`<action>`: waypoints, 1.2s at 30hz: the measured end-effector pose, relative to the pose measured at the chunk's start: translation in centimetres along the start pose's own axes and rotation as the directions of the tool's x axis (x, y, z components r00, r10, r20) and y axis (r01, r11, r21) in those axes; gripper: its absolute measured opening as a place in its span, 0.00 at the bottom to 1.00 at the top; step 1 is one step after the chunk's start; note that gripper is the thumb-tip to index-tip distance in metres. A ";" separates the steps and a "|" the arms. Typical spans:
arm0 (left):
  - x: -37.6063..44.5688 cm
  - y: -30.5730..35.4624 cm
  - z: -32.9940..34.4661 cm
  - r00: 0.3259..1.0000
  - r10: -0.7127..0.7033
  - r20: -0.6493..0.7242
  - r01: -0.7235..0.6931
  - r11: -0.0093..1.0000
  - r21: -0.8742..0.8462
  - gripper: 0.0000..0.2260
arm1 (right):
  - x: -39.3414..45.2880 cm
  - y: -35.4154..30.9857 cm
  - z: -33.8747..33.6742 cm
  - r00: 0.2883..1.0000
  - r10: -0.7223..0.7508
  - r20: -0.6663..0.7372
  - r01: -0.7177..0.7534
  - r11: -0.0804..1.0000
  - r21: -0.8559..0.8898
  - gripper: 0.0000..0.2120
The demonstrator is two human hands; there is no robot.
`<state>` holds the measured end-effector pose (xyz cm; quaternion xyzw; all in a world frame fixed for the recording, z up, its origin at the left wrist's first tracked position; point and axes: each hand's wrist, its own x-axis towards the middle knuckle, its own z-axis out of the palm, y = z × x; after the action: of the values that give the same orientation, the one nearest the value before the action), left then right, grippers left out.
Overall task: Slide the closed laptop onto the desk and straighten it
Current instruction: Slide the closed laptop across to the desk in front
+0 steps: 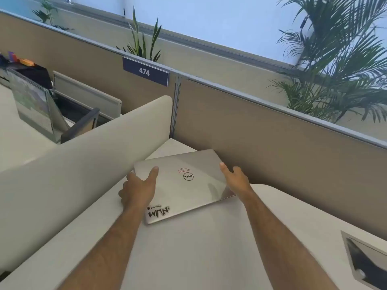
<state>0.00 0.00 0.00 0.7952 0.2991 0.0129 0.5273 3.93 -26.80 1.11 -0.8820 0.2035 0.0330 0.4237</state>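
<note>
With both hands only flanking the lid rather than gripping it, the closed silver Dell laptop (186, 185) lies flat on the white tabletop (209, 248), skewed to the tabletop edges and pushed up into the corner where the curved white divider (83, 164) meets the tan cubicle partition (272, 139). The left hand (139, 189) sits at the laptop's left edge, thumb resting on the lid, the other fingers curled down at the side; whether they hook the edge I cannot tell. The right hand (235, 178) is spread loose at the right edge, thumb and forefinger apart, touching or just beside the lid, clamped on nothing. Main risk, as I judge it: an uneven push. If one hand drives harder, the laptop pivots and its far corner knocks the partition or the left side scrapes the divider. The lid looks smooth, so a flat palm could slip instead of moving it. Fingers on the left are tight against the divider and could get pinched. The cable cutout (366, 262) at the near right is well apart, low concern.
</note>
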 end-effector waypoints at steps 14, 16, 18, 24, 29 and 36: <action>1.4 0.4 3.0 0.983 -0.160 -0.091 0.158 0.987 -0.028 0.39 | 3.5 0.3 1.6 0.989 0.150 0.001 -0.150 0.988 0.049 0.45; 1.5 0.4 2.8 0.979 -0.186 -0.080 0.184 0.982 -0.038 0.37 | 3.5 0.6 1.4 0.985 0.168 0.021 -0.169 0.984 0.058 0.45; 1.5 0.3 2.5 0.977 -0.203 -0.061 0.201 0.979 -0.038 0.33 | 3.3 1.0 1.1 0.984 0.179 0.020 -0.180 0.982 0.051 0.44; 0.2 0.2 1.9 0.983 -0.186 -0.005 0.185 0.981 -0.056 0.22 | 1.5 2.3 -0.2 0.976 0.216 0.012 -0.216 0.975 0.053 0.37; -2.5 0.2 1.2 0.987 -0.153 0.057 0.156 0.987 -0.041 0.21 | -1.6 4.1 -2.1 0.973 0.232 -0.003 -0.231 0.970 0.081 0.26; -7.8 0.4 -0.1 0.984 -0.128 0.125 0.137 0.988 -0.064 0.23 | -6.9 6.2 -5.3 0.960 0.277 -0.042 -0.270 0.954 0.129 0.34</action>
<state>-6.26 -3.80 2.65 0.7531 0.3182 -0.0596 0.5727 -5.39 -32.01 1.53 -0.8184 0.3378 0.0525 0.4620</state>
